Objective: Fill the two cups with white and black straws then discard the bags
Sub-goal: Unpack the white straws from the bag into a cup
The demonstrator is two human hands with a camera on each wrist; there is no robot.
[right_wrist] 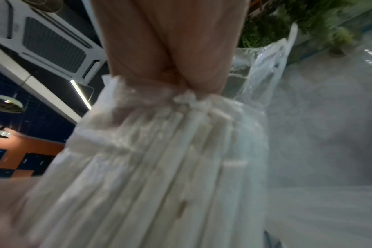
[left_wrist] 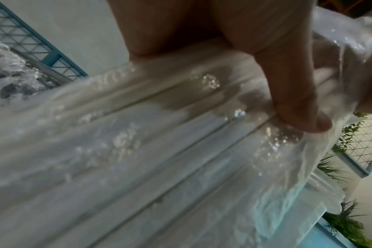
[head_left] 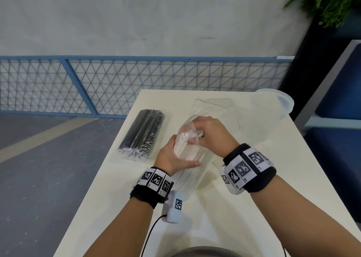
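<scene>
Left hand point(head_left: 172, 157) wraps bag of white straws point(head_left: 192, 170), steadying it above table point(head_left: 121, 188). Right hand point(head_left: 212, 134) pinches bag's open end, likely drawing straws out. Bag of black straws point(head_left: 142, 134) lies left, unopened; two cups point(head_left: 271, 112) wait behind.

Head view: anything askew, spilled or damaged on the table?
Nothing spilled or damaged. Both clear cups look tipped on their sides, empty. Black straw bag lies sealed on the table; both hands work the white straw bag.
</scene>
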